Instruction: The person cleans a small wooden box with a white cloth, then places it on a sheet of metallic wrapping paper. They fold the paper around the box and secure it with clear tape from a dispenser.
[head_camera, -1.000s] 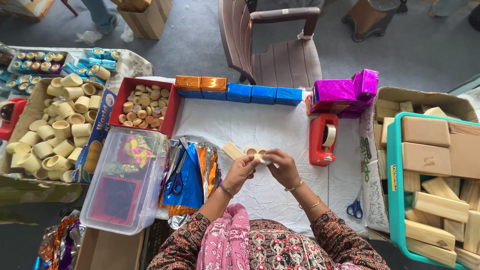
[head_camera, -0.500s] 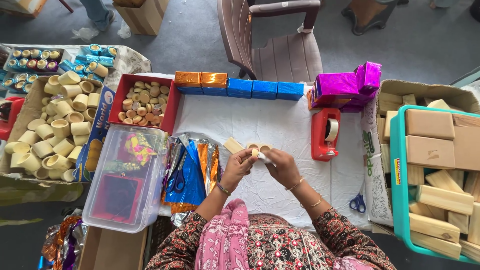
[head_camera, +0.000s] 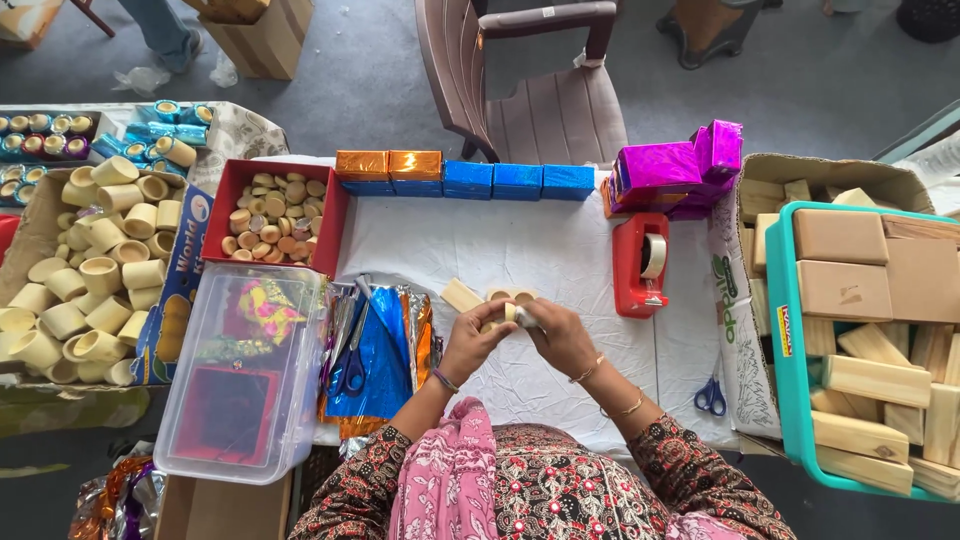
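Note:
My left hand (head_camera: 472, 340) and my right hand (head_camera: 560, 335) meet over the white cloth (head_camera: 500, 245), both closed around a small pale wooden cylinder (head_camera: 508, 314) held between the fingertips. Just beyond the hands lie a small wooden block (head_camera: 461, 295) and two round wooden lids (head_camera: 510, 296) on the cloth. Sheets of blue and silver foil (head_camera: 385, 355) with blue-handled scissors (head_camera: 352, 362) on them lie left of my left hand. A red tape dispenser (head_camera: 641, 265) stands to the right of my right hand.
A red box of round wooden lids (head_camera: 270, 215) and a carton of pale cylinders (head_camera: 90, 270) sit left. A clear plastic tub (head_camera: 245, 385) is at near left. Foil-wrapped orange, blue and magenta boxes (head_camera: 520, 180) line the far edge. A teal crate of wooden blocks (head_camera: 870, 350) stands right, small scissors (head_camera: 710, 395) beside it. A brown chair (head_camera: 530, 90) stands beyond.
Both hands have stayed together over the cloth, working the small wooden piece between the fingers; nothing else has moved.

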